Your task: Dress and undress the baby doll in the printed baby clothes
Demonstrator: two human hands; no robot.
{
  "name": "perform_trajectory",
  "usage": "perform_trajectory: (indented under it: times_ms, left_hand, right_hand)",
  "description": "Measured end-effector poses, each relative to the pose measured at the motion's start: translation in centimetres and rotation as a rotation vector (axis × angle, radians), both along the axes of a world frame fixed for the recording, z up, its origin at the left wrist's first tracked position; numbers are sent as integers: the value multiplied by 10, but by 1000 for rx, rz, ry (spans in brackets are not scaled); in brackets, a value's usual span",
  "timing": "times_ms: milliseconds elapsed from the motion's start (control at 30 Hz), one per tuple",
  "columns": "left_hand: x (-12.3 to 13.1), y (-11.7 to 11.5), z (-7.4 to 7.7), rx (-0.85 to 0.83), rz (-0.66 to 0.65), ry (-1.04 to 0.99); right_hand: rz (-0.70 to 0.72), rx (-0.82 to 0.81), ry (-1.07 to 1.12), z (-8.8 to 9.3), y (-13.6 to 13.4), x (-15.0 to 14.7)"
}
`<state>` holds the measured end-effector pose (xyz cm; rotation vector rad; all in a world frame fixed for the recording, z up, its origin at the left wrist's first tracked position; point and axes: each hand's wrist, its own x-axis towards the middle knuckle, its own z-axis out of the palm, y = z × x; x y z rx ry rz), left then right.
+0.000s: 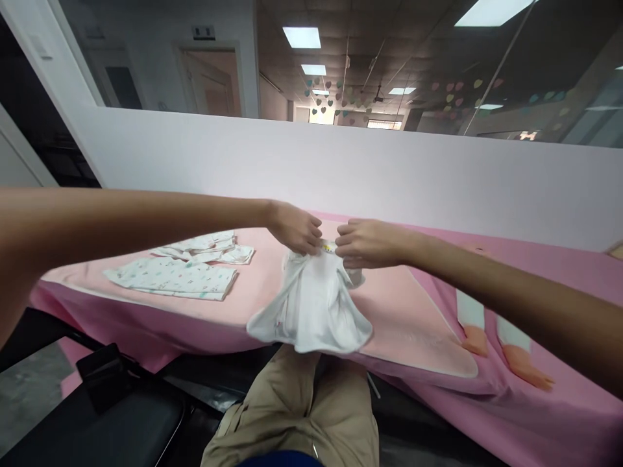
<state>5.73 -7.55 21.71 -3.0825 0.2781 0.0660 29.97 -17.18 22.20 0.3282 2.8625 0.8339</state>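
Garment, white, is located at the centre of the view, suspended between your two hands above the front part of the mat. Your left grip grasps its upper edge, fingers curled. Your right grip grasps the same edge from the opposite side, fingers likewise curled. Both grips are clenched on the fabric, near each other but apart. A small yellow-marked print is visible on the edge between them. Below the grips, your garment widens in loose folds; its hem reaches the front of the tabletop, just above your trousers.

The tabletop has a bright pink covering; the mat on it is paler, with a light border. To your left, note two printed clothes lying on the mat: the front piece lies flat, and the rear piece is partly hidden by your left forearm. To your right, beside the mat, lies a doll; your right forearm covers part of it, leaving two limbs with pale coverings visible. A black chair stands at your lower left. Beyond the tabletop, you face a white wall with a window above it.
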Motion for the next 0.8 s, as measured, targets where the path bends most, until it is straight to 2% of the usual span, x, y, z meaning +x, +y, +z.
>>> perform_trajectory:
  times_ms: [100, 167, 300, 400, 500, 600, 800]
  left_hand:
    - [-3, -14, 35, 14, 97, 18]
    - [-4, -21, 59, 68, 160, 19]
    - [-2, -34, 100, 241, 212, -59]
    - [2, -42, 119, 321, 229, -101]
    - [7, -50, 127, 358, 252, -70]
    - [6, -57, 125, 357, 287, -92]
    - [-10, -68, 114, 193, 424, -234]
  right_hand:
    - [10, 13, 0, 36, -22, -14]
    - [-32, 9, -5, 54, -31, -19]
    - [-212, 13, 70, 83, -35, -19]
    - [-344, 1, 149, 101, -37, -18]
    - [-448, -31, 178, 114, -43, -17]
    - [-503, -76, 222, 120, -48, -13]
    - [-504, -196, 358, 111, -49, 4]
